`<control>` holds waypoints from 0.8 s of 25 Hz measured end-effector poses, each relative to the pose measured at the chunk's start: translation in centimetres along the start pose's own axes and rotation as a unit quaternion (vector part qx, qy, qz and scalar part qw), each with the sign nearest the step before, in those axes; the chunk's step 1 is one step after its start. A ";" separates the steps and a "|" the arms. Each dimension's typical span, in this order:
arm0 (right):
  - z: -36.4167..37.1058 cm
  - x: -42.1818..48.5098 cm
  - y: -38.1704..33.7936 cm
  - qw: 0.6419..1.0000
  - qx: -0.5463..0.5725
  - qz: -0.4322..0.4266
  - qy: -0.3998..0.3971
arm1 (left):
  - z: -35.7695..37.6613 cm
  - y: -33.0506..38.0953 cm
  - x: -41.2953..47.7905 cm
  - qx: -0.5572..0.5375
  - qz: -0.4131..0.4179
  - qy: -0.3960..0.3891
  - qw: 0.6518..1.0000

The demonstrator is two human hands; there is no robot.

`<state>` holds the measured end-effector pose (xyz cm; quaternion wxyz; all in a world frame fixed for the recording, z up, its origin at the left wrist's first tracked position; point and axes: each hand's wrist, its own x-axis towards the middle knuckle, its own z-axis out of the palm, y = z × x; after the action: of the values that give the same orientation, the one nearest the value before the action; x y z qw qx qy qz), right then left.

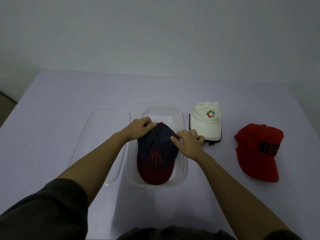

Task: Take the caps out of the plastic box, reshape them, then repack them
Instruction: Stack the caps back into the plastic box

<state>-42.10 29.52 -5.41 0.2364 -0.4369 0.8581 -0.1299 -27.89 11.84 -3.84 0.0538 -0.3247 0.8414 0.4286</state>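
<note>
- Left hand [141, 126]: forearm reaching forward from a dark sleeve [52, 201]. I log the fingers curled over the rear of the crown of the navy cap [155, 153], with the thumb on top beside the button. It is gripping.
- Right hand [188, 143]: bare forearm coming in from lower right. The thumb presses on the crown's right side and the fingers curl down round its edge, so this hand also grips the cap.
- Table [52, 118]: a pale, plain covering, seen from my feed in dim light.
- Wall [155, 32]: bare and light-coloured, behind the table's far edge.
- Navy cap: dark red brim toward the person, red stitched emblem on the front. It sits inside the plastic box [184, 170], held between both hands.
- Lid [103, 135]: clear, lying flat just left of the box.
- White cap [206, 122]: on the table just right of the box, its brim near the right hand's knuckles.
- Red cap [258, 151]: further right, apart from the white one.
</note>
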 end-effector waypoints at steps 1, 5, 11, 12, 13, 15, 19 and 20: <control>0.0 0.2 0.0 1.000 0.000 0.002 0.004 | 0.1 -0.2 0.0 0.002 -0.002 -0.011 1.000; 0.2 0.6 0.2 0.998 0.040 -0.019 0.040 | 0.3 -0.5 0.0 0.007 -0.036 -0.039 0.999; -2.0 0.7 1.9 0.966 0.173 -0.044 0.189 | -2.3 3.5 0.0 -0.055 -0.005 0.116 0.992; -2.6 0.5 2.5 0.957 0.192 -0.047 0.210 | -2.4 4.6 0.1 -0.068 0.008 0.127 0.990; -3.1 0.1 3.3 0.952 0.202 -0.049 0.226 | -2.2 6.0 0.3 -0.077 0.024 0.132 0.988; -4.2 -1.0 5.5 0.945 0.206 -0.033 0.254 | -0.5 9.3 1.0 -0.081 0.056 0.126 0.987; -5.8 -3.8 12.3 0.938 0.192 0.026 0.289 | 6.1 16.2 3.1 -0.063 0.103 0.070 0.990; -6.1 -4.6 13.9 0.935 0.192 0.040 0.296 | 7.8 17.7 3.6 -0.053 0.109 0.056 0.991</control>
<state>-52.49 41.50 -4.84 0.0555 -0.2906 0.8646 -0.4060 -42.71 23.38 2.08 -0.0580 -0.2574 0.8494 0.4572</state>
